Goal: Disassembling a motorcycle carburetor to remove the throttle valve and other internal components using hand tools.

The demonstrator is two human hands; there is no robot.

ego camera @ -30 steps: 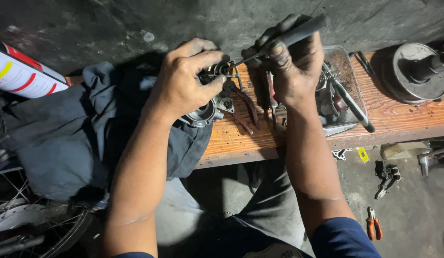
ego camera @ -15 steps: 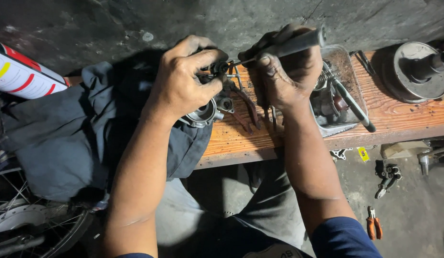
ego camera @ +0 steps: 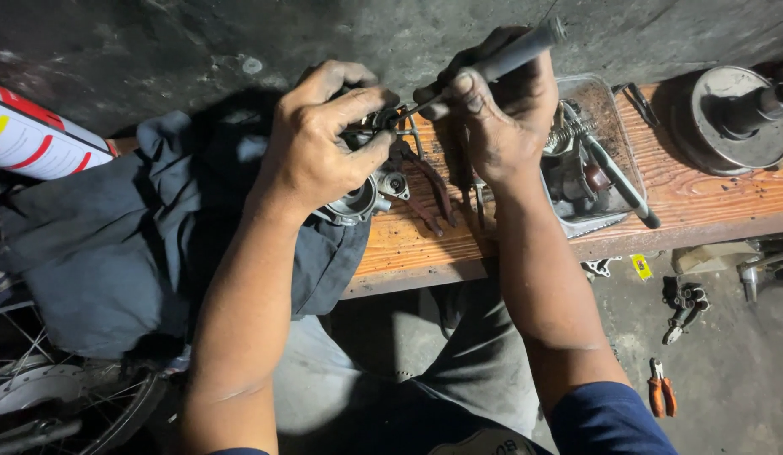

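My left hand [ego camera: 320,139] grips a small metal engine part [ego camera: 364,192], like a carburettor body, held just above the wooden bench [ego camera: 703,202]. My right hand [ego camera: 497,105] is closed around the dark grey handle of a screwdriver [ego camera: 509,57]. Its thin shaft slants down and left, and the tip meets the top of the metal part near my left thumb. Both hands are smeared with grease. Most of the part is hidden under my left fingers.
A dark blue cloth [ego camera: 130,244] drapes over the bench's left end. Red-handled pliers [ego camera: 429,190] lie under my hands. A clear tray [ego camera: 606,152] holds greasy parts and a spring. A round metal drum [ego camera: 729,118] stands at right. Orange pliers [ego camera: 659,389] lie on the floor.
Both hands have shifted slightly up and left together. The screwdriver handle has tilted a little, with its tip staying on the metal part.
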